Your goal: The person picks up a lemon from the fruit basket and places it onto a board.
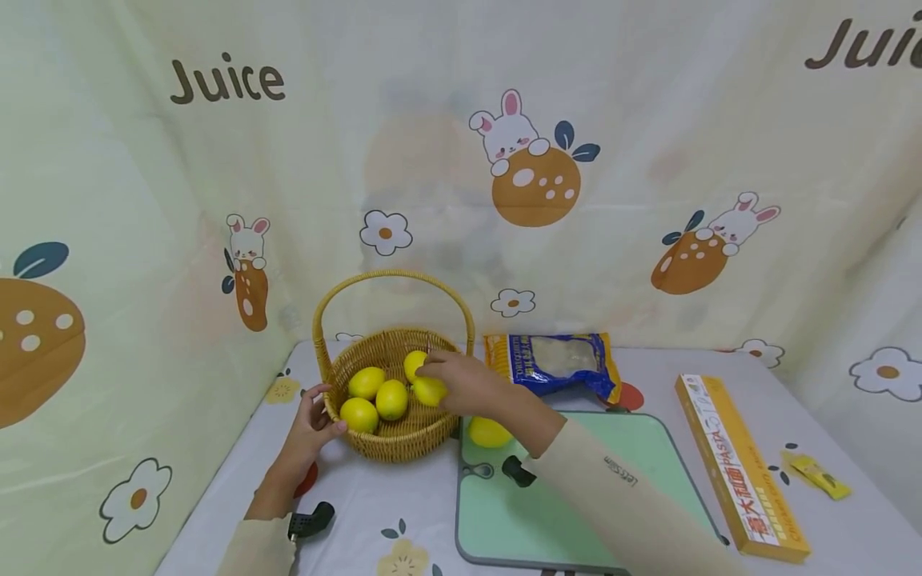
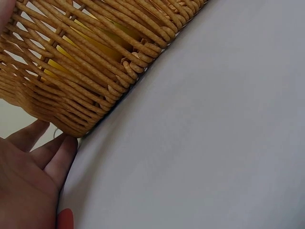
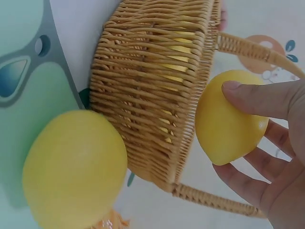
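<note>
A wicker basket with a tall arched handle stands on the table, several yellow lemons inside it. At its left side my left hand holds the basket, thumb by the rim and fingers against the outer wall. In the left wrist view those fingers reach the basket's lower edge. My right hand pinches a lemon between thumb and fingers, just over the basket's right rim. Another lemon lies on the green cutting board, right of the basket.
Behind the board lies a blue and yellow plastic food bag. To the right are a long orange pasta box and a small yellow packet. A printed curtain hangs behind and beside the table.
</note>
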